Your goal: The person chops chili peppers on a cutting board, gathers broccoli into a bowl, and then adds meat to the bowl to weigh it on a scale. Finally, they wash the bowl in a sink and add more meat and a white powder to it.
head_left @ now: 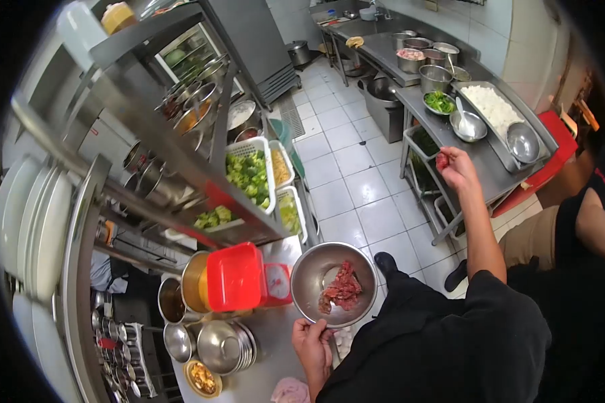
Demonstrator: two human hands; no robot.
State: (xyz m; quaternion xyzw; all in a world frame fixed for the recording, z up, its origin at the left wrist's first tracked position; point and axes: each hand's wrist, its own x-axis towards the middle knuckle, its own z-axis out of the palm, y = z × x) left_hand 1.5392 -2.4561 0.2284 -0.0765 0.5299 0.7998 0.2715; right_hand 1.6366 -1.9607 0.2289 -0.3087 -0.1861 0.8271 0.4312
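My left hand (312,346) grips the near rim of a steel mixing bowl (302,275), thumb over the edge. Inside the bowl lies a heap of sliced raw red meat (343,289). My right hand (458,169) is stretched out far to the right, fingers curled around a small lump of raw meat (442,161). Past that hand, on the steel counter, sits a metal bowl (468,125) with a white spoon (461,111) in it. Behind that bowl is a bowl of chopped greens (439,102).
A red plastic container (235,274) and kitchen scale (278,283) stand left of the bowl, near stacked metal bowls (220,346). A broccoli basket (249,168) lies beyond. A rice tray (494,107) is on the right counter. Another person (538,235) stands close on my right.
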